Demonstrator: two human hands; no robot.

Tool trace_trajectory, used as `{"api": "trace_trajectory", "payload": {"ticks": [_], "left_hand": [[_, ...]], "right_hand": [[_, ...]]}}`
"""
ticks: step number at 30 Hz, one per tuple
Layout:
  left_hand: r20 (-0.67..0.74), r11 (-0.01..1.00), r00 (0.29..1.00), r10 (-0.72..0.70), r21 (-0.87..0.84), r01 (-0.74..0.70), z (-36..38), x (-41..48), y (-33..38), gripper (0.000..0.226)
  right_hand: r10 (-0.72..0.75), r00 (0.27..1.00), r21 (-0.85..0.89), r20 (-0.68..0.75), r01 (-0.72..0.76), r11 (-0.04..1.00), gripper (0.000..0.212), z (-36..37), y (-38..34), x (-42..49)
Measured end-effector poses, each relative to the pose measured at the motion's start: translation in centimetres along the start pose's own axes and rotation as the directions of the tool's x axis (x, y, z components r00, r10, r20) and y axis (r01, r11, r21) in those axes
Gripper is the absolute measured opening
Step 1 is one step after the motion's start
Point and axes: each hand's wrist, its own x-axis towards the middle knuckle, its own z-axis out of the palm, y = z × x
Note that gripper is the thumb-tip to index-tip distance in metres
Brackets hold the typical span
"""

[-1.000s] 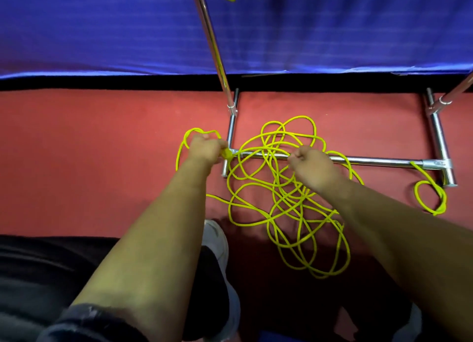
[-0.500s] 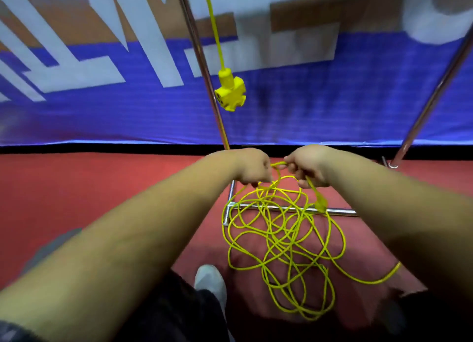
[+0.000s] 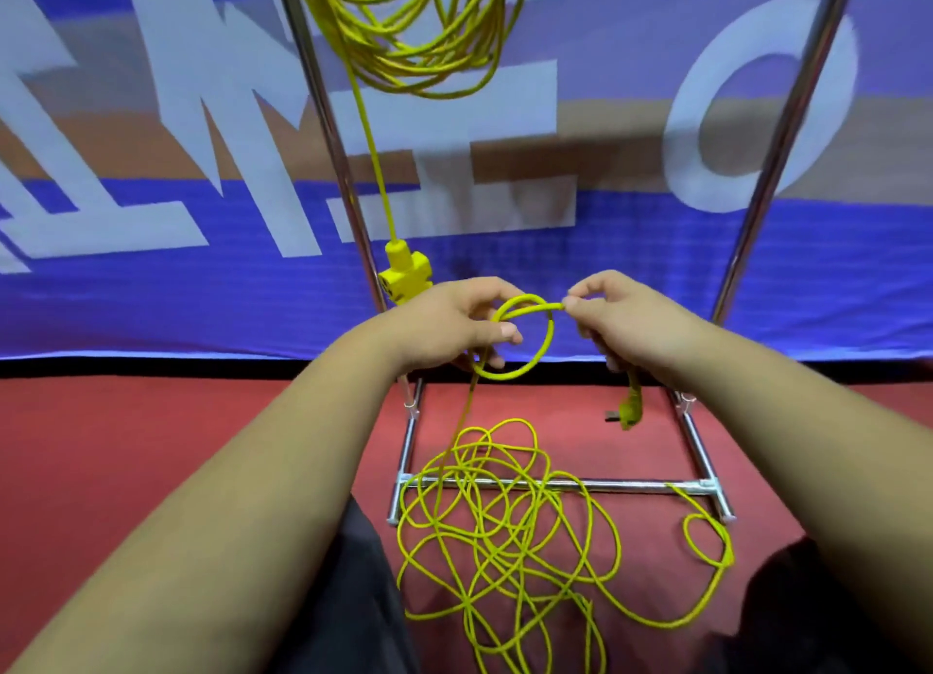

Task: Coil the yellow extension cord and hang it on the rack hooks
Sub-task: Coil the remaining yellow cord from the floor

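Large white letters, one an "O", cross the blue banner point(image 3: 656, 269). The left hand point(image 3: 454, 320) and right hand point(image 3: 621, 320) each pinch the yellow extension cord point(image 3: 542, 342), a small loop between their fingers; the rest lies tangled on the red floor point(image 3: 151, 446) across the rack point(image 3: 555, 484) base.

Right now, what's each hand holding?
Left hand: closed on a small loop of the yellow extension cord.
Right hand: pinching the same cord.

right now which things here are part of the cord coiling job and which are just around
Job: left hand and right hand holding a small loop; plug; tangled cord; rack.
Around: hung coil; socket block; banner; red floor.
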Motion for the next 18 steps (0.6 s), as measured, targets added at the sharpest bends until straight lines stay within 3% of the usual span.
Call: {"api": "trace_trajectory", "payload": {"ticks": [4, 11, 18], "left_hand": [[0.061, 0.998, 0.998, 0.028, -0.055, -0.025, 1.6, 0.2, 0.8, 0.028], [-0.063, 0.988, 0.996, -0.070, -0.139, 0.060, 0.7, 0.9, 0.2, 0.019], [-0.154, 0.963, 0.977, -0.150, -0.245, 0.110, -1.6, 1.1, -0.6, 0.018]], "right_hand": [[0.016, 0.999, -0.136, 0.033, -0.012, 0.991, 0.029, 0.4, -0.4, 0.2], [0.087, 0.989, -0.105, 0.119, -0.074, 0.992, 0.034, 1.7, 0.5, 0.9], [0.053, 0.991, -0.345, 0.119, -0.009, 0.939, 0.025, 0.1, 2.5, 2.6]]}}
